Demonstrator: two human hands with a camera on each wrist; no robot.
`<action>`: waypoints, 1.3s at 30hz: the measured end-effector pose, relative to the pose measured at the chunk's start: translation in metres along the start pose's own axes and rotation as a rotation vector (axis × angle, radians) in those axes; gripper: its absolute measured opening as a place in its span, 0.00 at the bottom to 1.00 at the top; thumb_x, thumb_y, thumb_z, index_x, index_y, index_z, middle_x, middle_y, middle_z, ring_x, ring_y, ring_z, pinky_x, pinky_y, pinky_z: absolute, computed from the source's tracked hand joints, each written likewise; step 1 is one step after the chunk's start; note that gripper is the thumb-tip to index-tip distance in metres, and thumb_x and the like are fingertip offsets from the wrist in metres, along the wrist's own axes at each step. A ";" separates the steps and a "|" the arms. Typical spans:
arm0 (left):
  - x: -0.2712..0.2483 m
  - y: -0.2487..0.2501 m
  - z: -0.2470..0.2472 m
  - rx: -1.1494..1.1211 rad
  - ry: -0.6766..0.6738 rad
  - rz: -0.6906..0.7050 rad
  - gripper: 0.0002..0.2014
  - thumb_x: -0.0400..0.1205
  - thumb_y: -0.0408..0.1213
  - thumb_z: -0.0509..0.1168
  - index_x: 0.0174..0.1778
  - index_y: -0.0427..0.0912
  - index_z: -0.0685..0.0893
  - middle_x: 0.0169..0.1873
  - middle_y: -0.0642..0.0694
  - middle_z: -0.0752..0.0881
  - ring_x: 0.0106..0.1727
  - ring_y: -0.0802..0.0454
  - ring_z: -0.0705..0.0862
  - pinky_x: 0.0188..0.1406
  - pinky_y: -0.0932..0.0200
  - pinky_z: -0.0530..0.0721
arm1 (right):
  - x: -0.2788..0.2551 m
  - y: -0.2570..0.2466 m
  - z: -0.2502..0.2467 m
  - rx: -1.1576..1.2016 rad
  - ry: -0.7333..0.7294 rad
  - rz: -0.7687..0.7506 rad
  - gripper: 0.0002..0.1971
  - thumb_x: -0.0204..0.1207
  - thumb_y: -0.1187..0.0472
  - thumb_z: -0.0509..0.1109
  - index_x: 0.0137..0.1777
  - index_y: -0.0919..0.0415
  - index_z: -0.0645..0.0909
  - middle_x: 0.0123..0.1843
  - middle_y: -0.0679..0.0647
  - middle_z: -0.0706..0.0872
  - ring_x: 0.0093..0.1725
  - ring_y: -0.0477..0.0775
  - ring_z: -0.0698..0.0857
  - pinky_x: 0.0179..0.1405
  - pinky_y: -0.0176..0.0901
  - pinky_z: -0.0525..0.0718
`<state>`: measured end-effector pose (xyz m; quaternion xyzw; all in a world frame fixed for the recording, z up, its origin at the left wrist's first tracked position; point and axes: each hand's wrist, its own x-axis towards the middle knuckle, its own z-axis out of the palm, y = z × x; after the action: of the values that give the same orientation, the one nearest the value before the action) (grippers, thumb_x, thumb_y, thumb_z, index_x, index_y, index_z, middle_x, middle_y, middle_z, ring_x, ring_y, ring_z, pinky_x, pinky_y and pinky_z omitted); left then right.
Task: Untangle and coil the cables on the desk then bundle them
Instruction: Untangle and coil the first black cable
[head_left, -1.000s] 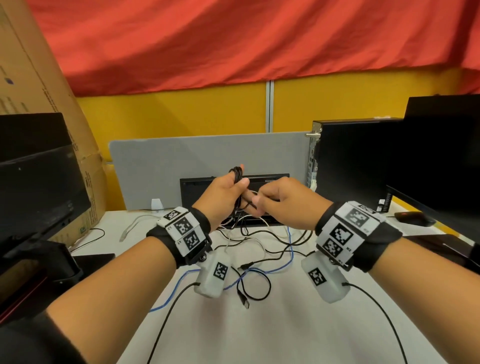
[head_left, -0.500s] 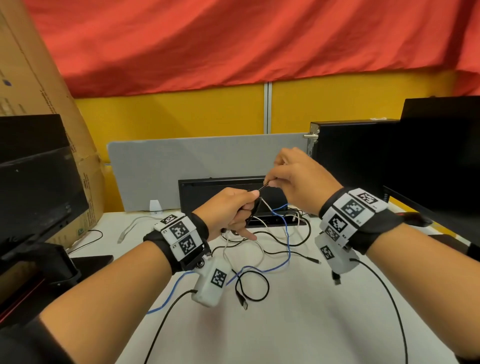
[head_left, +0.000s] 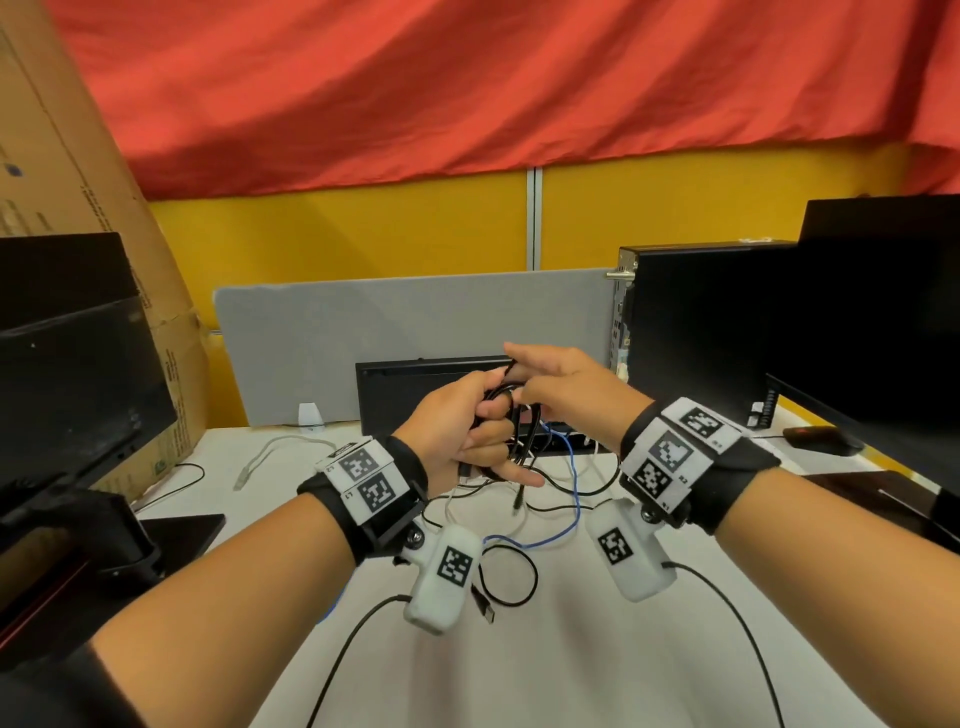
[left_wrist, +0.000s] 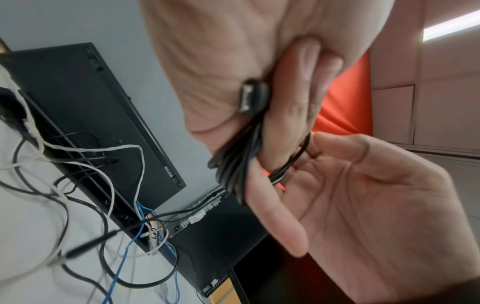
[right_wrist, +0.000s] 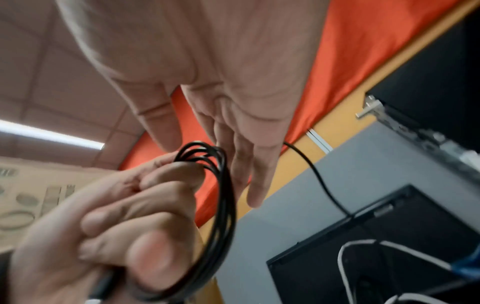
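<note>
My left hand grips a coil of black cable above the desk, fingers curled round the loops. In the left wrist view a USB plug of that coil lies against the palm. My right hand is right beside the coil's top, its fingers straight and spread, touching the loops. One black strand runs from behind those fingers down to the desk. Below lies a tangle: a blue cable, white cables, a black loop with a plug.
A flat black unit stands at the back against a grey divider. A PC tower, a monitor and a mouse are on the right. A monitor and a cardboard box are on the left.
My right hand, which pinched a strand raised above the left hand, has come down to the coil and straightened its fingers. The left hand keeps its grip on the coil.
</note>
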<state>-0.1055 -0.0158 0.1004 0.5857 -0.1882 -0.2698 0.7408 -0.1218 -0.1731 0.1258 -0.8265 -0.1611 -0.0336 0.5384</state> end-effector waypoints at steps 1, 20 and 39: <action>0.000 -0.001 0.000 -0.023 -0.004 0.006 0.24 0.89 0.49 0.50 0.26 0.46 0.65 0.13 0.50 0.60 0.13 0.56 0.56 0.50 0.34 0.87 | -0.001 0.000 0.002 0.022 -0.028 0.003 0.31 0.79 0.74 0.63 0.82 0.61 0.63 0.74 0.56 0.79 0.70 0.55 0.80 0.73 0.54 0.76; 0.007 0.000 0.010 0.105 0.245 0.196 0.21 0.90 0.47 0.54 0.32 0.40 0.74 0.21 0.50 0.60 0.22 0.54 0.59 0.26 0.59 0.76 | 0.009 0.011 0.011 -0.853 0.195 -0.272 0.25 0.80 0.71 0.61 0.76 0.54 0.74 0.55 0.55 0.77 0.52 0.57 0.80 0.48 0.47 0.82; 0.010 0.004 0.012 0.173 0.353 0.236 0.20 0.86 0.40 0.55 0.27 0.41 0.72 0.15 0.52 0.64 0.17 0.55 0.56 0.16 0.67 0.58 | 0.005 0.002 0.014 -1.196 0.335 -0.286 0.07 0.80 0.57 0.66 0.51 0.58 0.84 0.48 0.54 0.80 0.40 0.62 0.83 0.33 0.47 0.80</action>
<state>-0.1037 -0.0303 0.1066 0.6590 -0.1453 -0.0577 0.7358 -0.1183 -0.1605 0.1194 -0.9381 -0.1368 -0.3182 -0.0079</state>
